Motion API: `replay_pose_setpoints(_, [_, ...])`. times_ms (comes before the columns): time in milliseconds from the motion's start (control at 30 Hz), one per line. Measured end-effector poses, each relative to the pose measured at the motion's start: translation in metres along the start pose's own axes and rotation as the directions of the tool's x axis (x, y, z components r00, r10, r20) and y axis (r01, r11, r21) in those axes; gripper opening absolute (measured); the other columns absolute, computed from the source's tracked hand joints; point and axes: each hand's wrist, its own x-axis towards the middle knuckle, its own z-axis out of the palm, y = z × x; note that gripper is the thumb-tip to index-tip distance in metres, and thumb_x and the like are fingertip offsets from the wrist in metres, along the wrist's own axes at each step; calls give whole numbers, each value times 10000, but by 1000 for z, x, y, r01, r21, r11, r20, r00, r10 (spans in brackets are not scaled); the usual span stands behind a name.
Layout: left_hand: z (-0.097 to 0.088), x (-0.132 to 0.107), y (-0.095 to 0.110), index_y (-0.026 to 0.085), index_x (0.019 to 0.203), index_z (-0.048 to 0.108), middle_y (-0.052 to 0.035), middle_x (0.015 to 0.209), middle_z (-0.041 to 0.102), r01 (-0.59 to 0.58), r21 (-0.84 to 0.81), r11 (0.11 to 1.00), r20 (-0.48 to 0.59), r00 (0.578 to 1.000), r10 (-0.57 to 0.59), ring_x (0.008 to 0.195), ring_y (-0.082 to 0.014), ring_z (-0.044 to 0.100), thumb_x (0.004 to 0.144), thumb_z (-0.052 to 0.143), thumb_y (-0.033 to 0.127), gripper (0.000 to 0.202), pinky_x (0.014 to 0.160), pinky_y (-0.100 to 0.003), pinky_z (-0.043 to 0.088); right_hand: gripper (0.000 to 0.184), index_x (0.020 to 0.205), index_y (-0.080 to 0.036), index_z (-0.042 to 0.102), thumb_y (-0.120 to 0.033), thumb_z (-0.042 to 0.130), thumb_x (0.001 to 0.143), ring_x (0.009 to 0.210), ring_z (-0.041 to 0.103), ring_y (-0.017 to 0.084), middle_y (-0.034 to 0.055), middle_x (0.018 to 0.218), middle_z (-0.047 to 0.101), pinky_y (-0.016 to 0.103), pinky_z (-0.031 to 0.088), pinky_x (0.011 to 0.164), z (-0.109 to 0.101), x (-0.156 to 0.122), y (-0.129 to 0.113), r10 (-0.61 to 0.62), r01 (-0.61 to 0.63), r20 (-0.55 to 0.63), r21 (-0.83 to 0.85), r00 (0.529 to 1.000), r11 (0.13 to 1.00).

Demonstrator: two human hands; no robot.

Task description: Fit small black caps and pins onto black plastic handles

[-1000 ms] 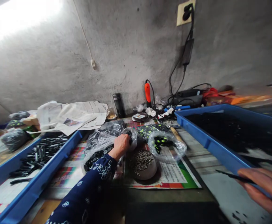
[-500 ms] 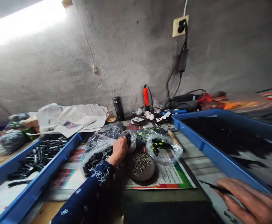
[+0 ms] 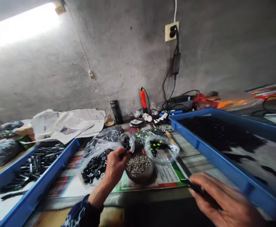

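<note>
My left hand (image 3: 115,166) is shut on a small black part (image 3: 123,154), just in front of a small clear plastic bag of black pieces (image 3: 127,142). To its left lies a larger clear bag of round black parts (image 3: 95,167). A grey bowl of short metal pins (image 3: 139,168) sits right beside my left hand. Farther right is a clear bag of black and yellow-green parts (image 3: 157,148). At the lower right, my right hand (image 3: 220,198) grips a long thin black piece (image 3: 196,189).
Blue trays stand on both sides: the left one (image 3: 57,160) holds black strips, and the right one (image 3: 199,148) holds a dark mass of parts. Printed paper (image 3: 166,176) lies under the bags. A black flask (image 3: 116,112), an orange-handled tool (image 3: 143,99) and cables stand against the concrete wall (image 3: 119,56).
My left hand has lifted off the bags with a small black part. My right hand has moved left and inward over the near tray edge. The whole view has swung left.
</note>
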Motion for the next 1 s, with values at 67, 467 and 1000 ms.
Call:
replay_pose_setpoints(67, [0,-27,11,174,627,590,71,495,388,-9,-90,996,57,998,14,443,-104,365,863,559,285,263,454,-233,270,183,1085,-217,595,-141,473,972,796,721,142,21,928,711,163,573,729,4,11,-18,-96,96,7,47,995,994])
replay_pose_setpoints(467, [10,-133,54,194,802,760,-16,689,723,-8,-455,890,119,990,69,595,-161,599,830,685,211,82,569,-208,452,207,854,-172,612,-58,440,862,731,631,153,29,800,639,225,486,641,22,5,-75,91,-207,270,439,958,874])
replay_pose_setpoints(1000, [30,-162,60,139,768,722,51,527,517,518,-820,244,428,838,-339,406,-22,366,577,938,484,449,390,-123,265,180,754,-171,521,-314,506,862,531,466,110,-23,632,505,197,407,512,20,-21,-87,417,-721,609,425,675,547])
